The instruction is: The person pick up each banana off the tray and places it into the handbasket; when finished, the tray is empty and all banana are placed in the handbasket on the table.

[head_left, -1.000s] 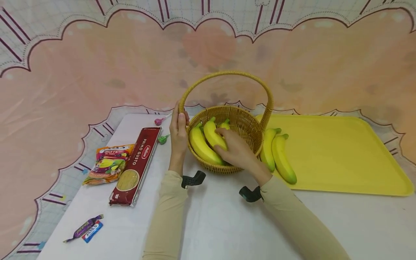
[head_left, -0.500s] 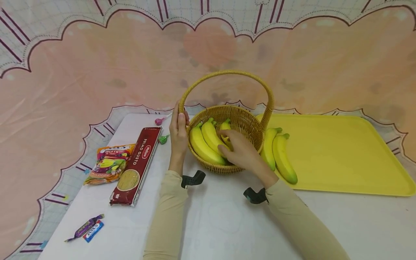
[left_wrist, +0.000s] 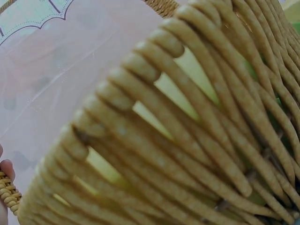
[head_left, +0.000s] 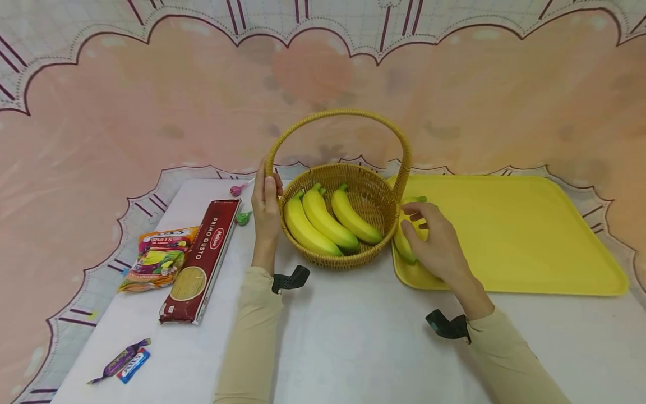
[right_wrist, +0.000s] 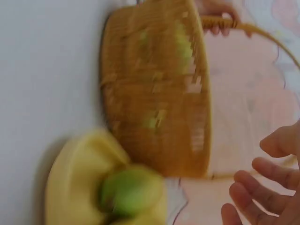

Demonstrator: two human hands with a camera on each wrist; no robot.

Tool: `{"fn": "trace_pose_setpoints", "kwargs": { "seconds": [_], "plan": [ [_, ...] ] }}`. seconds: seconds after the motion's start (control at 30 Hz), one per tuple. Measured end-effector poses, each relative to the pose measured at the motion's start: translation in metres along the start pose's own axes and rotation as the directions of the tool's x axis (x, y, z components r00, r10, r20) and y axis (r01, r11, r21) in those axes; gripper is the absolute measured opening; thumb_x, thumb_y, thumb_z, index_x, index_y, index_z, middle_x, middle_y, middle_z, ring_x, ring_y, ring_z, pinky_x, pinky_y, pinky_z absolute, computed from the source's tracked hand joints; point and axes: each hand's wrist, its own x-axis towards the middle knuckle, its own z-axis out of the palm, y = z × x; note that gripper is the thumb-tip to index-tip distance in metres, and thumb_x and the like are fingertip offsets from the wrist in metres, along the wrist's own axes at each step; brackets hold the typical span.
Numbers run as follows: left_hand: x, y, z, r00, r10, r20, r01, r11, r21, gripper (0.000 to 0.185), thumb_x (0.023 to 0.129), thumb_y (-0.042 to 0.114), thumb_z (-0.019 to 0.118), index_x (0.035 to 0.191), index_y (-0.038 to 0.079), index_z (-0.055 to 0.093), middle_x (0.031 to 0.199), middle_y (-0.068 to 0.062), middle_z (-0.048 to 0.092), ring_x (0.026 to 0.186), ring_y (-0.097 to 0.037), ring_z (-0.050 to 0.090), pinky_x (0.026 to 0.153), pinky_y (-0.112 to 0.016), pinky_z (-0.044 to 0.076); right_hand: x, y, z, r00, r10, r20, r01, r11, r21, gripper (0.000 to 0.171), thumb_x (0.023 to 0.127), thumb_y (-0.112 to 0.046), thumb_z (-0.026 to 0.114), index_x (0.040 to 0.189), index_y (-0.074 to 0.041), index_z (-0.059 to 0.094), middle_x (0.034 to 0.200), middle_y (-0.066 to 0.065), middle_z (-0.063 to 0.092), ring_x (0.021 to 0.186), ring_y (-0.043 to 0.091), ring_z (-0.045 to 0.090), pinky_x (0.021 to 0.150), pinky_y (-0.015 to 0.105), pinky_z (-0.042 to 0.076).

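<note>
Wicker basket (head_left: 348, 262) has 3 bananas (head_left: 327, 223) in it; I've L hand (head_left: 266, 210) gripping the handle (head_left: 340, 112), R hand (head_left: 439, 244) loose-fingered, holding nothing, by a banana (head_left: 404, 247) on the tray (head_left: 525, 235). Prob. mid-transfer; next move calls for a pinch & lift, IMO. Vs 0.5 s ago, R hand's left the basket for the tray.

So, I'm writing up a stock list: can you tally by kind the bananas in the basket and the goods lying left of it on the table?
Bananas in the basket: 3
Long red pack: 1
Orange bag: 1
Small wrapped sweets: 4 (pink sweet, green sweet, purple sweet, blue sweet)
Total: 9
</note>
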Motion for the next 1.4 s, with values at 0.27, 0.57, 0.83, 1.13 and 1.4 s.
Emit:
{"fn": "trace_pose_setpoints", "kwargs": {
  "seconds": [0.27,0.57,0.83,1.13,1.4],
  "plan": [
    [0.001,-0.010,-0.003,0.999,0.032,-0.022,-0.032,0.999,-0.008,0.041,0.102,0.021,0.034,0.141,0.015,0.044,0.085,0.002,0.045,0.074,-0.022,0.040,0.069,-0.033,0.036,-0.012,0.035,-0.016,0.963,0.212,0.165,-0.203,0.977,-0.072,0.059,0.096,-0.030,0.053,0.141,0.002,0.033,0.134,0.027,0.040,0.117,0.040,0.045,0.090,0.053,0.042],
    [-0.005,0.021,0.002,1.000,-0.027,-0.003,0.027,0.999,-0.021,0.044,0.100,0.006,0.031,0.142,-0.002,0.036,0.085,-0.006,0.044,0.076,-0.023,0.040,0.071,-0.022,0.037,-0.024,0.055,-0.011,0.899,0.341,0.276,-0.306,0.938,-0.161,0.073,0.094,-0.039,0.052,0.147,0.002,0.022,0.137,0.029,0.043,0.120,0.043,0.047,0.094,0.056,0.041],
    [-0.005,0.023,0.003,1.000,-0.012,0.001,0.012,1.000,-0.025,0.043,0.100,0.005,0.031,0.141,-0.005,0.036,0.086,-0.013,0.043,0.076,-0.023,0.040,0.072,-0.027,0.037,-0.043,0.047,-0.024,0.923,0.303,0.238,-0.284,0.952,-0.109,0.070,0.093,-0.039,0.055,0.147,-0.005,0.027,0.136,0.025,0.046,0.114,0.039,0.050,0.086,0.050,0.046],
    [-0.002,0.024,0.003,1.000,-0.012,-0.001,0.012,1.000,-0.021,0.042,0.100,0.006,0.032,0.140,-0.005,0.037,0.086,-0.006,0.044,0.076,-0.022,0.041,0.071,-0.027,0.037,-0.064,0.019,-0.032,0.973,0.157,0.166,-0.157,0.987,-0.012,0.062,0.091,-0.027,0.062,0.144,-0.013,0.035,0.127,0.010,0.053,0.106,0.022,0.050,0.079,0.025,0.045],
    [-0.003,0.023,0.004,1.000,-0.002,-0.003,0.002,1.000,-0.016,0.043,0.099,0.005,0.031,0.141,-0.006,0.036,0.085,-0.009,0.044,0.075,-0.024,0.040,0.071,-0.030,0.037,-0.049,-0.004,-0.022,0.990,0.000,0.139,-0.005,0.999,0.033,0.052,0.089,-0.018,0.064,0.138,-0.017,0.046,0.122,0.003,0.057,0.100,0.012,0.050,0.074,0.024,0.045]
  ]
}}
